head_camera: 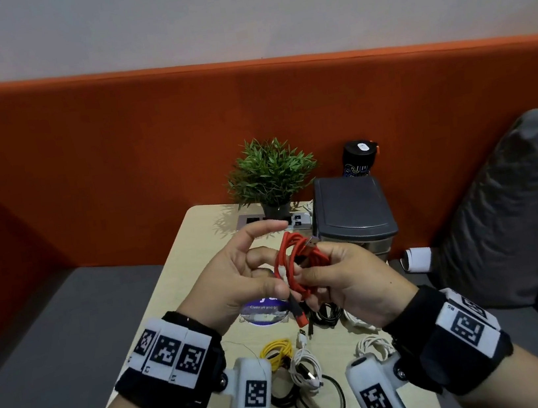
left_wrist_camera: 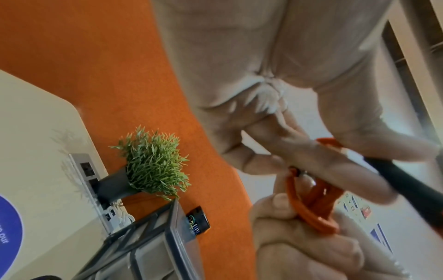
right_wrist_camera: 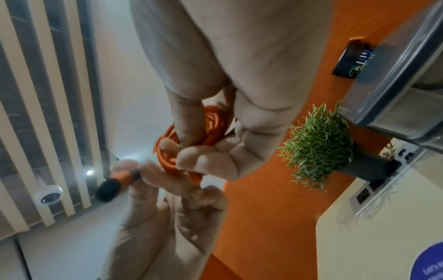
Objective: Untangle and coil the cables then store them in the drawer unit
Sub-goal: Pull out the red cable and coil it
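A red cable [head_camera: 298, 262] is bundled into loops in the air above the table, between both hands. My right hand [head_camera: 347, 279] grips the loops with its fingers curled round them [right_wrist_camera: 210, 121]. My left hand [head_camera: 253, 275] pinches the cable's lower end near the red and black plug [head_camera: 299, 313], its index finger pointing out straight. In the left wrist view the loops [left_wrist_camera: 311, 204] pass beside my fingers. The grey drawer unit [head_camera: 351, 209] stands at the table's far right, its drawers closed as far as I see.
On the table [head_camera: 192, 259] near me lie a yellow cable [head_camera: 278, 351], white cables [head_camera: 304, 368], [head_camera: 373, 344] and black cables [head_camera: 324, 315]. A potted plant [head_camera: 270, 172] and a power socket strip [head_camera: 256, 220] stand at the back. A dark cushion [head_camera: 516, 203] lies right.
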The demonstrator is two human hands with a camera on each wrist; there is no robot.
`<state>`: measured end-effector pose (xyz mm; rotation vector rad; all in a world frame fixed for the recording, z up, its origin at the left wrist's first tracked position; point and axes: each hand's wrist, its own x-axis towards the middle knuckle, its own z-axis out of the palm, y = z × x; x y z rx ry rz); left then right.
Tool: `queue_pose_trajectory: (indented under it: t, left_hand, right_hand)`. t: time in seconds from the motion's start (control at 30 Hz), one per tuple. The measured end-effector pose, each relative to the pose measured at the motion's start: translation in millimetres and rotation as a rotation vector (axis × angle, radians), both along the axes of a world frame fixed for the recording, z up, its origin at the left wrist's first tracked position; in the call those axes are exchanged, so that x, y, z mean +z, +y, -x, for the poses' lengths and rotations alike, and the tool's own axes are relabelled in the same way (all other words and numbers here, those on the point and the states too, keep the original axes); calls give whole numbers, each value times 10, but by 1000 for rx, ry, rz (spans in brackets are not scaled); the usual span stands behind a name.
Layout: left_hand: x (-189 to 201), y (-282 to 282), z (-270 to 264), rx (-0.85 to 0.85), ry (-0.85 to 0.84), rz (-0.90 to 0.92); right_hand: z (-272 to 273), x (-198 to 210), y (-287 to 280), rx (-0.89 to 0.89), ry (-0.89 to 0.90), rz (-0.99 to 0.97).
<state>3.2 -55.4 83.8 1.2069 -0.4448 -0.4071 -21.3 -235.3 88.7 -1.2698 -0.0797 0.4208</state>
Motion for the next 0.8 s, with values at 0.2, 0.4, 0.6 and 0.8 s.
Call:
queue_pose_trajectory:
  t: [0.2,0.4,0.6,0.8]
  left_hand:
    - [-45,-69,32,184,-1,4]
    - [-50,-107,56,384,-9,33]
    - [25,-162,74,478,-38,70]
    - [77,-220,80,516,50,123]
  right_hand:
    - [-10,-13,28,2,7,-5]
    - [-42,-1,-13,-20,-25,-129]
    - [-40,-23,-21,30,-24,-218]
    - [-43,-68,-20,4,-79,-249]
